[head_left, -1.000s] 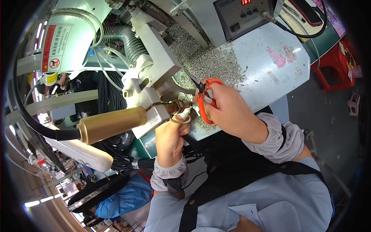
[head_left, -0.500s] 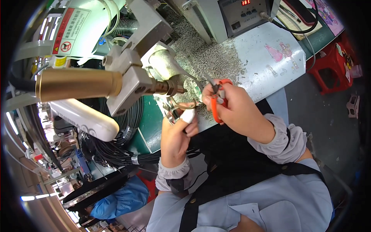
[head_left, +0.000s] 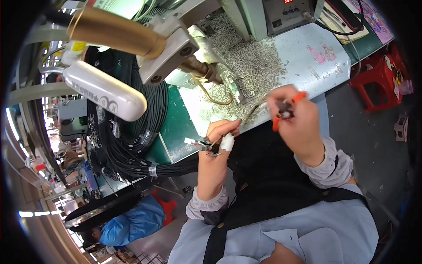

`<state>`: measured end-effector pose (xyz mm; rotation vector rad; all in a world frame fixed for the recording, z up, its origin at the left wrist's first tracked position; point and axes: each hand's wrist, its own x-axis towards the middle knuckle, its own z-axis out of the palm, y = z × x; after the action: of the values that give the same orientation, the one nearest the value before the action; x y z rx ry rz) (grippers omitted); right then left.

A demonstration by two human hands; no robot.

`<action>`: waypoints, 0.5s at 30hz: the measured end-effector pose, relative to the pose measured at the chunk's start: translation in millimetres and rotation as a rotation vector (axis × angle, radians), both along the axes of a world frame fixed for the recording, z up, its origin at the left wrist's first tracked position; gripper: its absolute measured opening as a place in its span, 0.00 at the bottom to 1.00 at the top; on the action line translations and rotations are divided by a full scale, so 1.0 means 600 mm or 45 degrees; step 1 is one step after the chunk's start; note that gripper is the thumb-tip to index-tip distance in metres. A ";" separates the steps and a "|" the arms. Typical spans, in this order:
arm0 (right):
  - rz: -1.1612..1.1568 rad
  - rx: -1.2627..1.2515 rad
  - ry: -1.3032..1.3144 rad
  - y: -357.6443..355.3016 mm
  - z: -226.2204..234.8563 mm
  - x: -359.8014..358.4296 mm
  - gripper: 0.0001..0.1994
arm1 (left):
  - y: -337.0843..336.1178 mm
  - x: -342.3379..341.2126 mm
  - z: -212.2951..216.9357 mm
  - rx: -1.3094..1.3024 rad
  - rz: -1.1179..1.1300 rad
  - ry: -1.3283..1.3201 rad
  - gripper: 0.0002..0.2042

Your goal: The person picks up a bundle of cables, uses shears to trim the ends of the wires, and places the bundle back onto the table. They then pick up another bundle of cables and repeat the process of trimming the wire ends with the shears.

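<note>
My left hand (head_left: 218,140) pinches a small metal connector (head_left: 198,142) on the end of a black cable, at the near edge of the green bench (head_left: 173,127). One fingertip wears white tape. My right hand (head_left: 293,115) is closed around orange-handled pliers (head_left: 283,113), held just right of the left hand above the pale work mat (head_left: 303,61). A thin wire runs from the pliers toward the pile of small metal parts (head_left: 250,66).
A brass-barrelled machine head (head_left: 132,35) with a metal clamp block hangs over the bench. Bundles of black cables (head_left: 127,145) drape at left. A grey controller box (head_left: 285,15) stands at the back. Red stools (head_left: 380,81) stand at right. A person in blue (head_left: 132,222) crouches lower left.
My hands have drawn back from the machine nozzle toward the bench's near edge. The left hand dropped lower with the connector, and the right hand with the pliers moved right.
</note>
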<state>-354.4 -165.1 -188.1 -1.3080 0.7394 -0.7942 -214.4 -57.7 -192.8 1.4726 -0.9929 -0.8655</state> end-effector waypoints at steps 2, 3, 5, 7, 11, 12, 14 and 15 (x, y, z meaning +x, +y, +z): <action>-0.553 -0.921 0.286 0.000 -0.006 -0.003 0.05 | 0.000 -0.012 0.004 0.026 -0.048 0.049 0.09; -0.554 -0.923 0.287 0.004 -0.003 -0.004 0.05 | 0.000 -0.018 0.008 0.054 -0.100 0.098 0.10; -0.032 -0.940 0.145 0.020 0.008 -0.004 0.04 | 0.004 -0.024 0.010 0.080 -0.156 0.149 0.12; 0.220 -0.945 0.083 0.021 0.010 -0.006 0.04 | 0.011 -0.027 0.002 0.111 -0.299 0.128 0.11; 0.247 -0.383 0.062 0.004 0.006 -0.010 0.03 | 0.023 -0.027 0.010 0.155 -0.224 0.333 0.10; 0.383 -0.253 -0.035 -0.007 0.014 -0.014 0.03 | 0.024 -0.023 0.012 0.174 -0.150 0.442 0.09; 0.658 0.017 -0.235 -0.024 0.027 -0.018 0.03 | 0.031 -0.015 0.018 0.179 -0.256 0.499 0.10; 0.654 0.019 -0.233 -0.030 0.025 -0.017 0.03 | 0.033 -0.010 0.020 0.183 -0.359 0.555 0.10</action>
<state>-364.5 -183.3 -173.2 -1.3134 0.2415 -0.4801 -220.6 -37.9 -181.0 1.2001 -0.8289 -1.4183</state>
